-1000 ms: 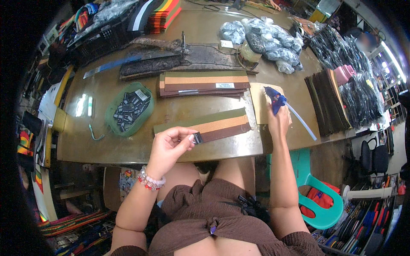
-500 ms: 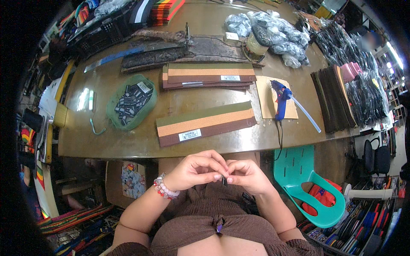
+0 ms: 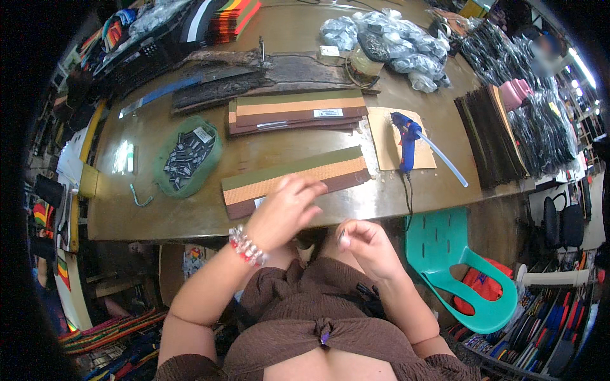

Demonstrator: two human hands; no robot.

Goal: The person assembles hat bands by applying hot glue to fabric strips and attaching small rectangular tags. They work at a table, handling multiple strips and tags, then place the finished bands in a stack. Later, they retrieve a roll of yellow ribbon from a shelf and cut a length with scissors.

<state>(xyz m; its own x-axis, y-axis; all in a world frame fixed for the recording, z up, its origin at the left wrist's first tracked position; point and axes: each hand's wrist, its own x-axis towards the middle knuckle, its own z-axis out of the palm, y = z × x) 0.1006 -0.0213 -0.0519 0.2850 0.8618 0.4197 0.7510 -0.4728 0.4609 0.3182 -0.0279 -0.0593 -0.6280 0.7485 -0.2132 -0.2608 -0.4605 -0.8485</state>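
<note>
My left hand (image 3: 286,206), a beaded bracelet on its wrist, is over the near edge of a green, tan and brown striped webbing strip (image 3: 298,174). Its fingers are apart, slightly blurred, with nothing seen in them, and they partly cover the strip's white label. By the table's front edge, my right hand (image 3: 367,246) pinches a small dark piece (image 3: 343,235) between thumb and fingertips; its exact kind is too small to tell. A green plastic basket (image 3: 211,166) at the left holds many small black pieces (image 3: 189,152).
More striped strips (image 3: 295,109) lie stacked behind. A blue glue gun (image 3: 407,143) with a clear stick rests on cardboard (image 3: 384,136). Dark strips (image 3: 486,136) stand at the right, bagged items (image 3: 400,47) at the back. A green plastic chair (image 3: 438,244) is beside me.
My hands have parted. The left moved forward from the right hand to over the strip and opened; the right kept the small dark piece. The view has shifted slightly.
</note>
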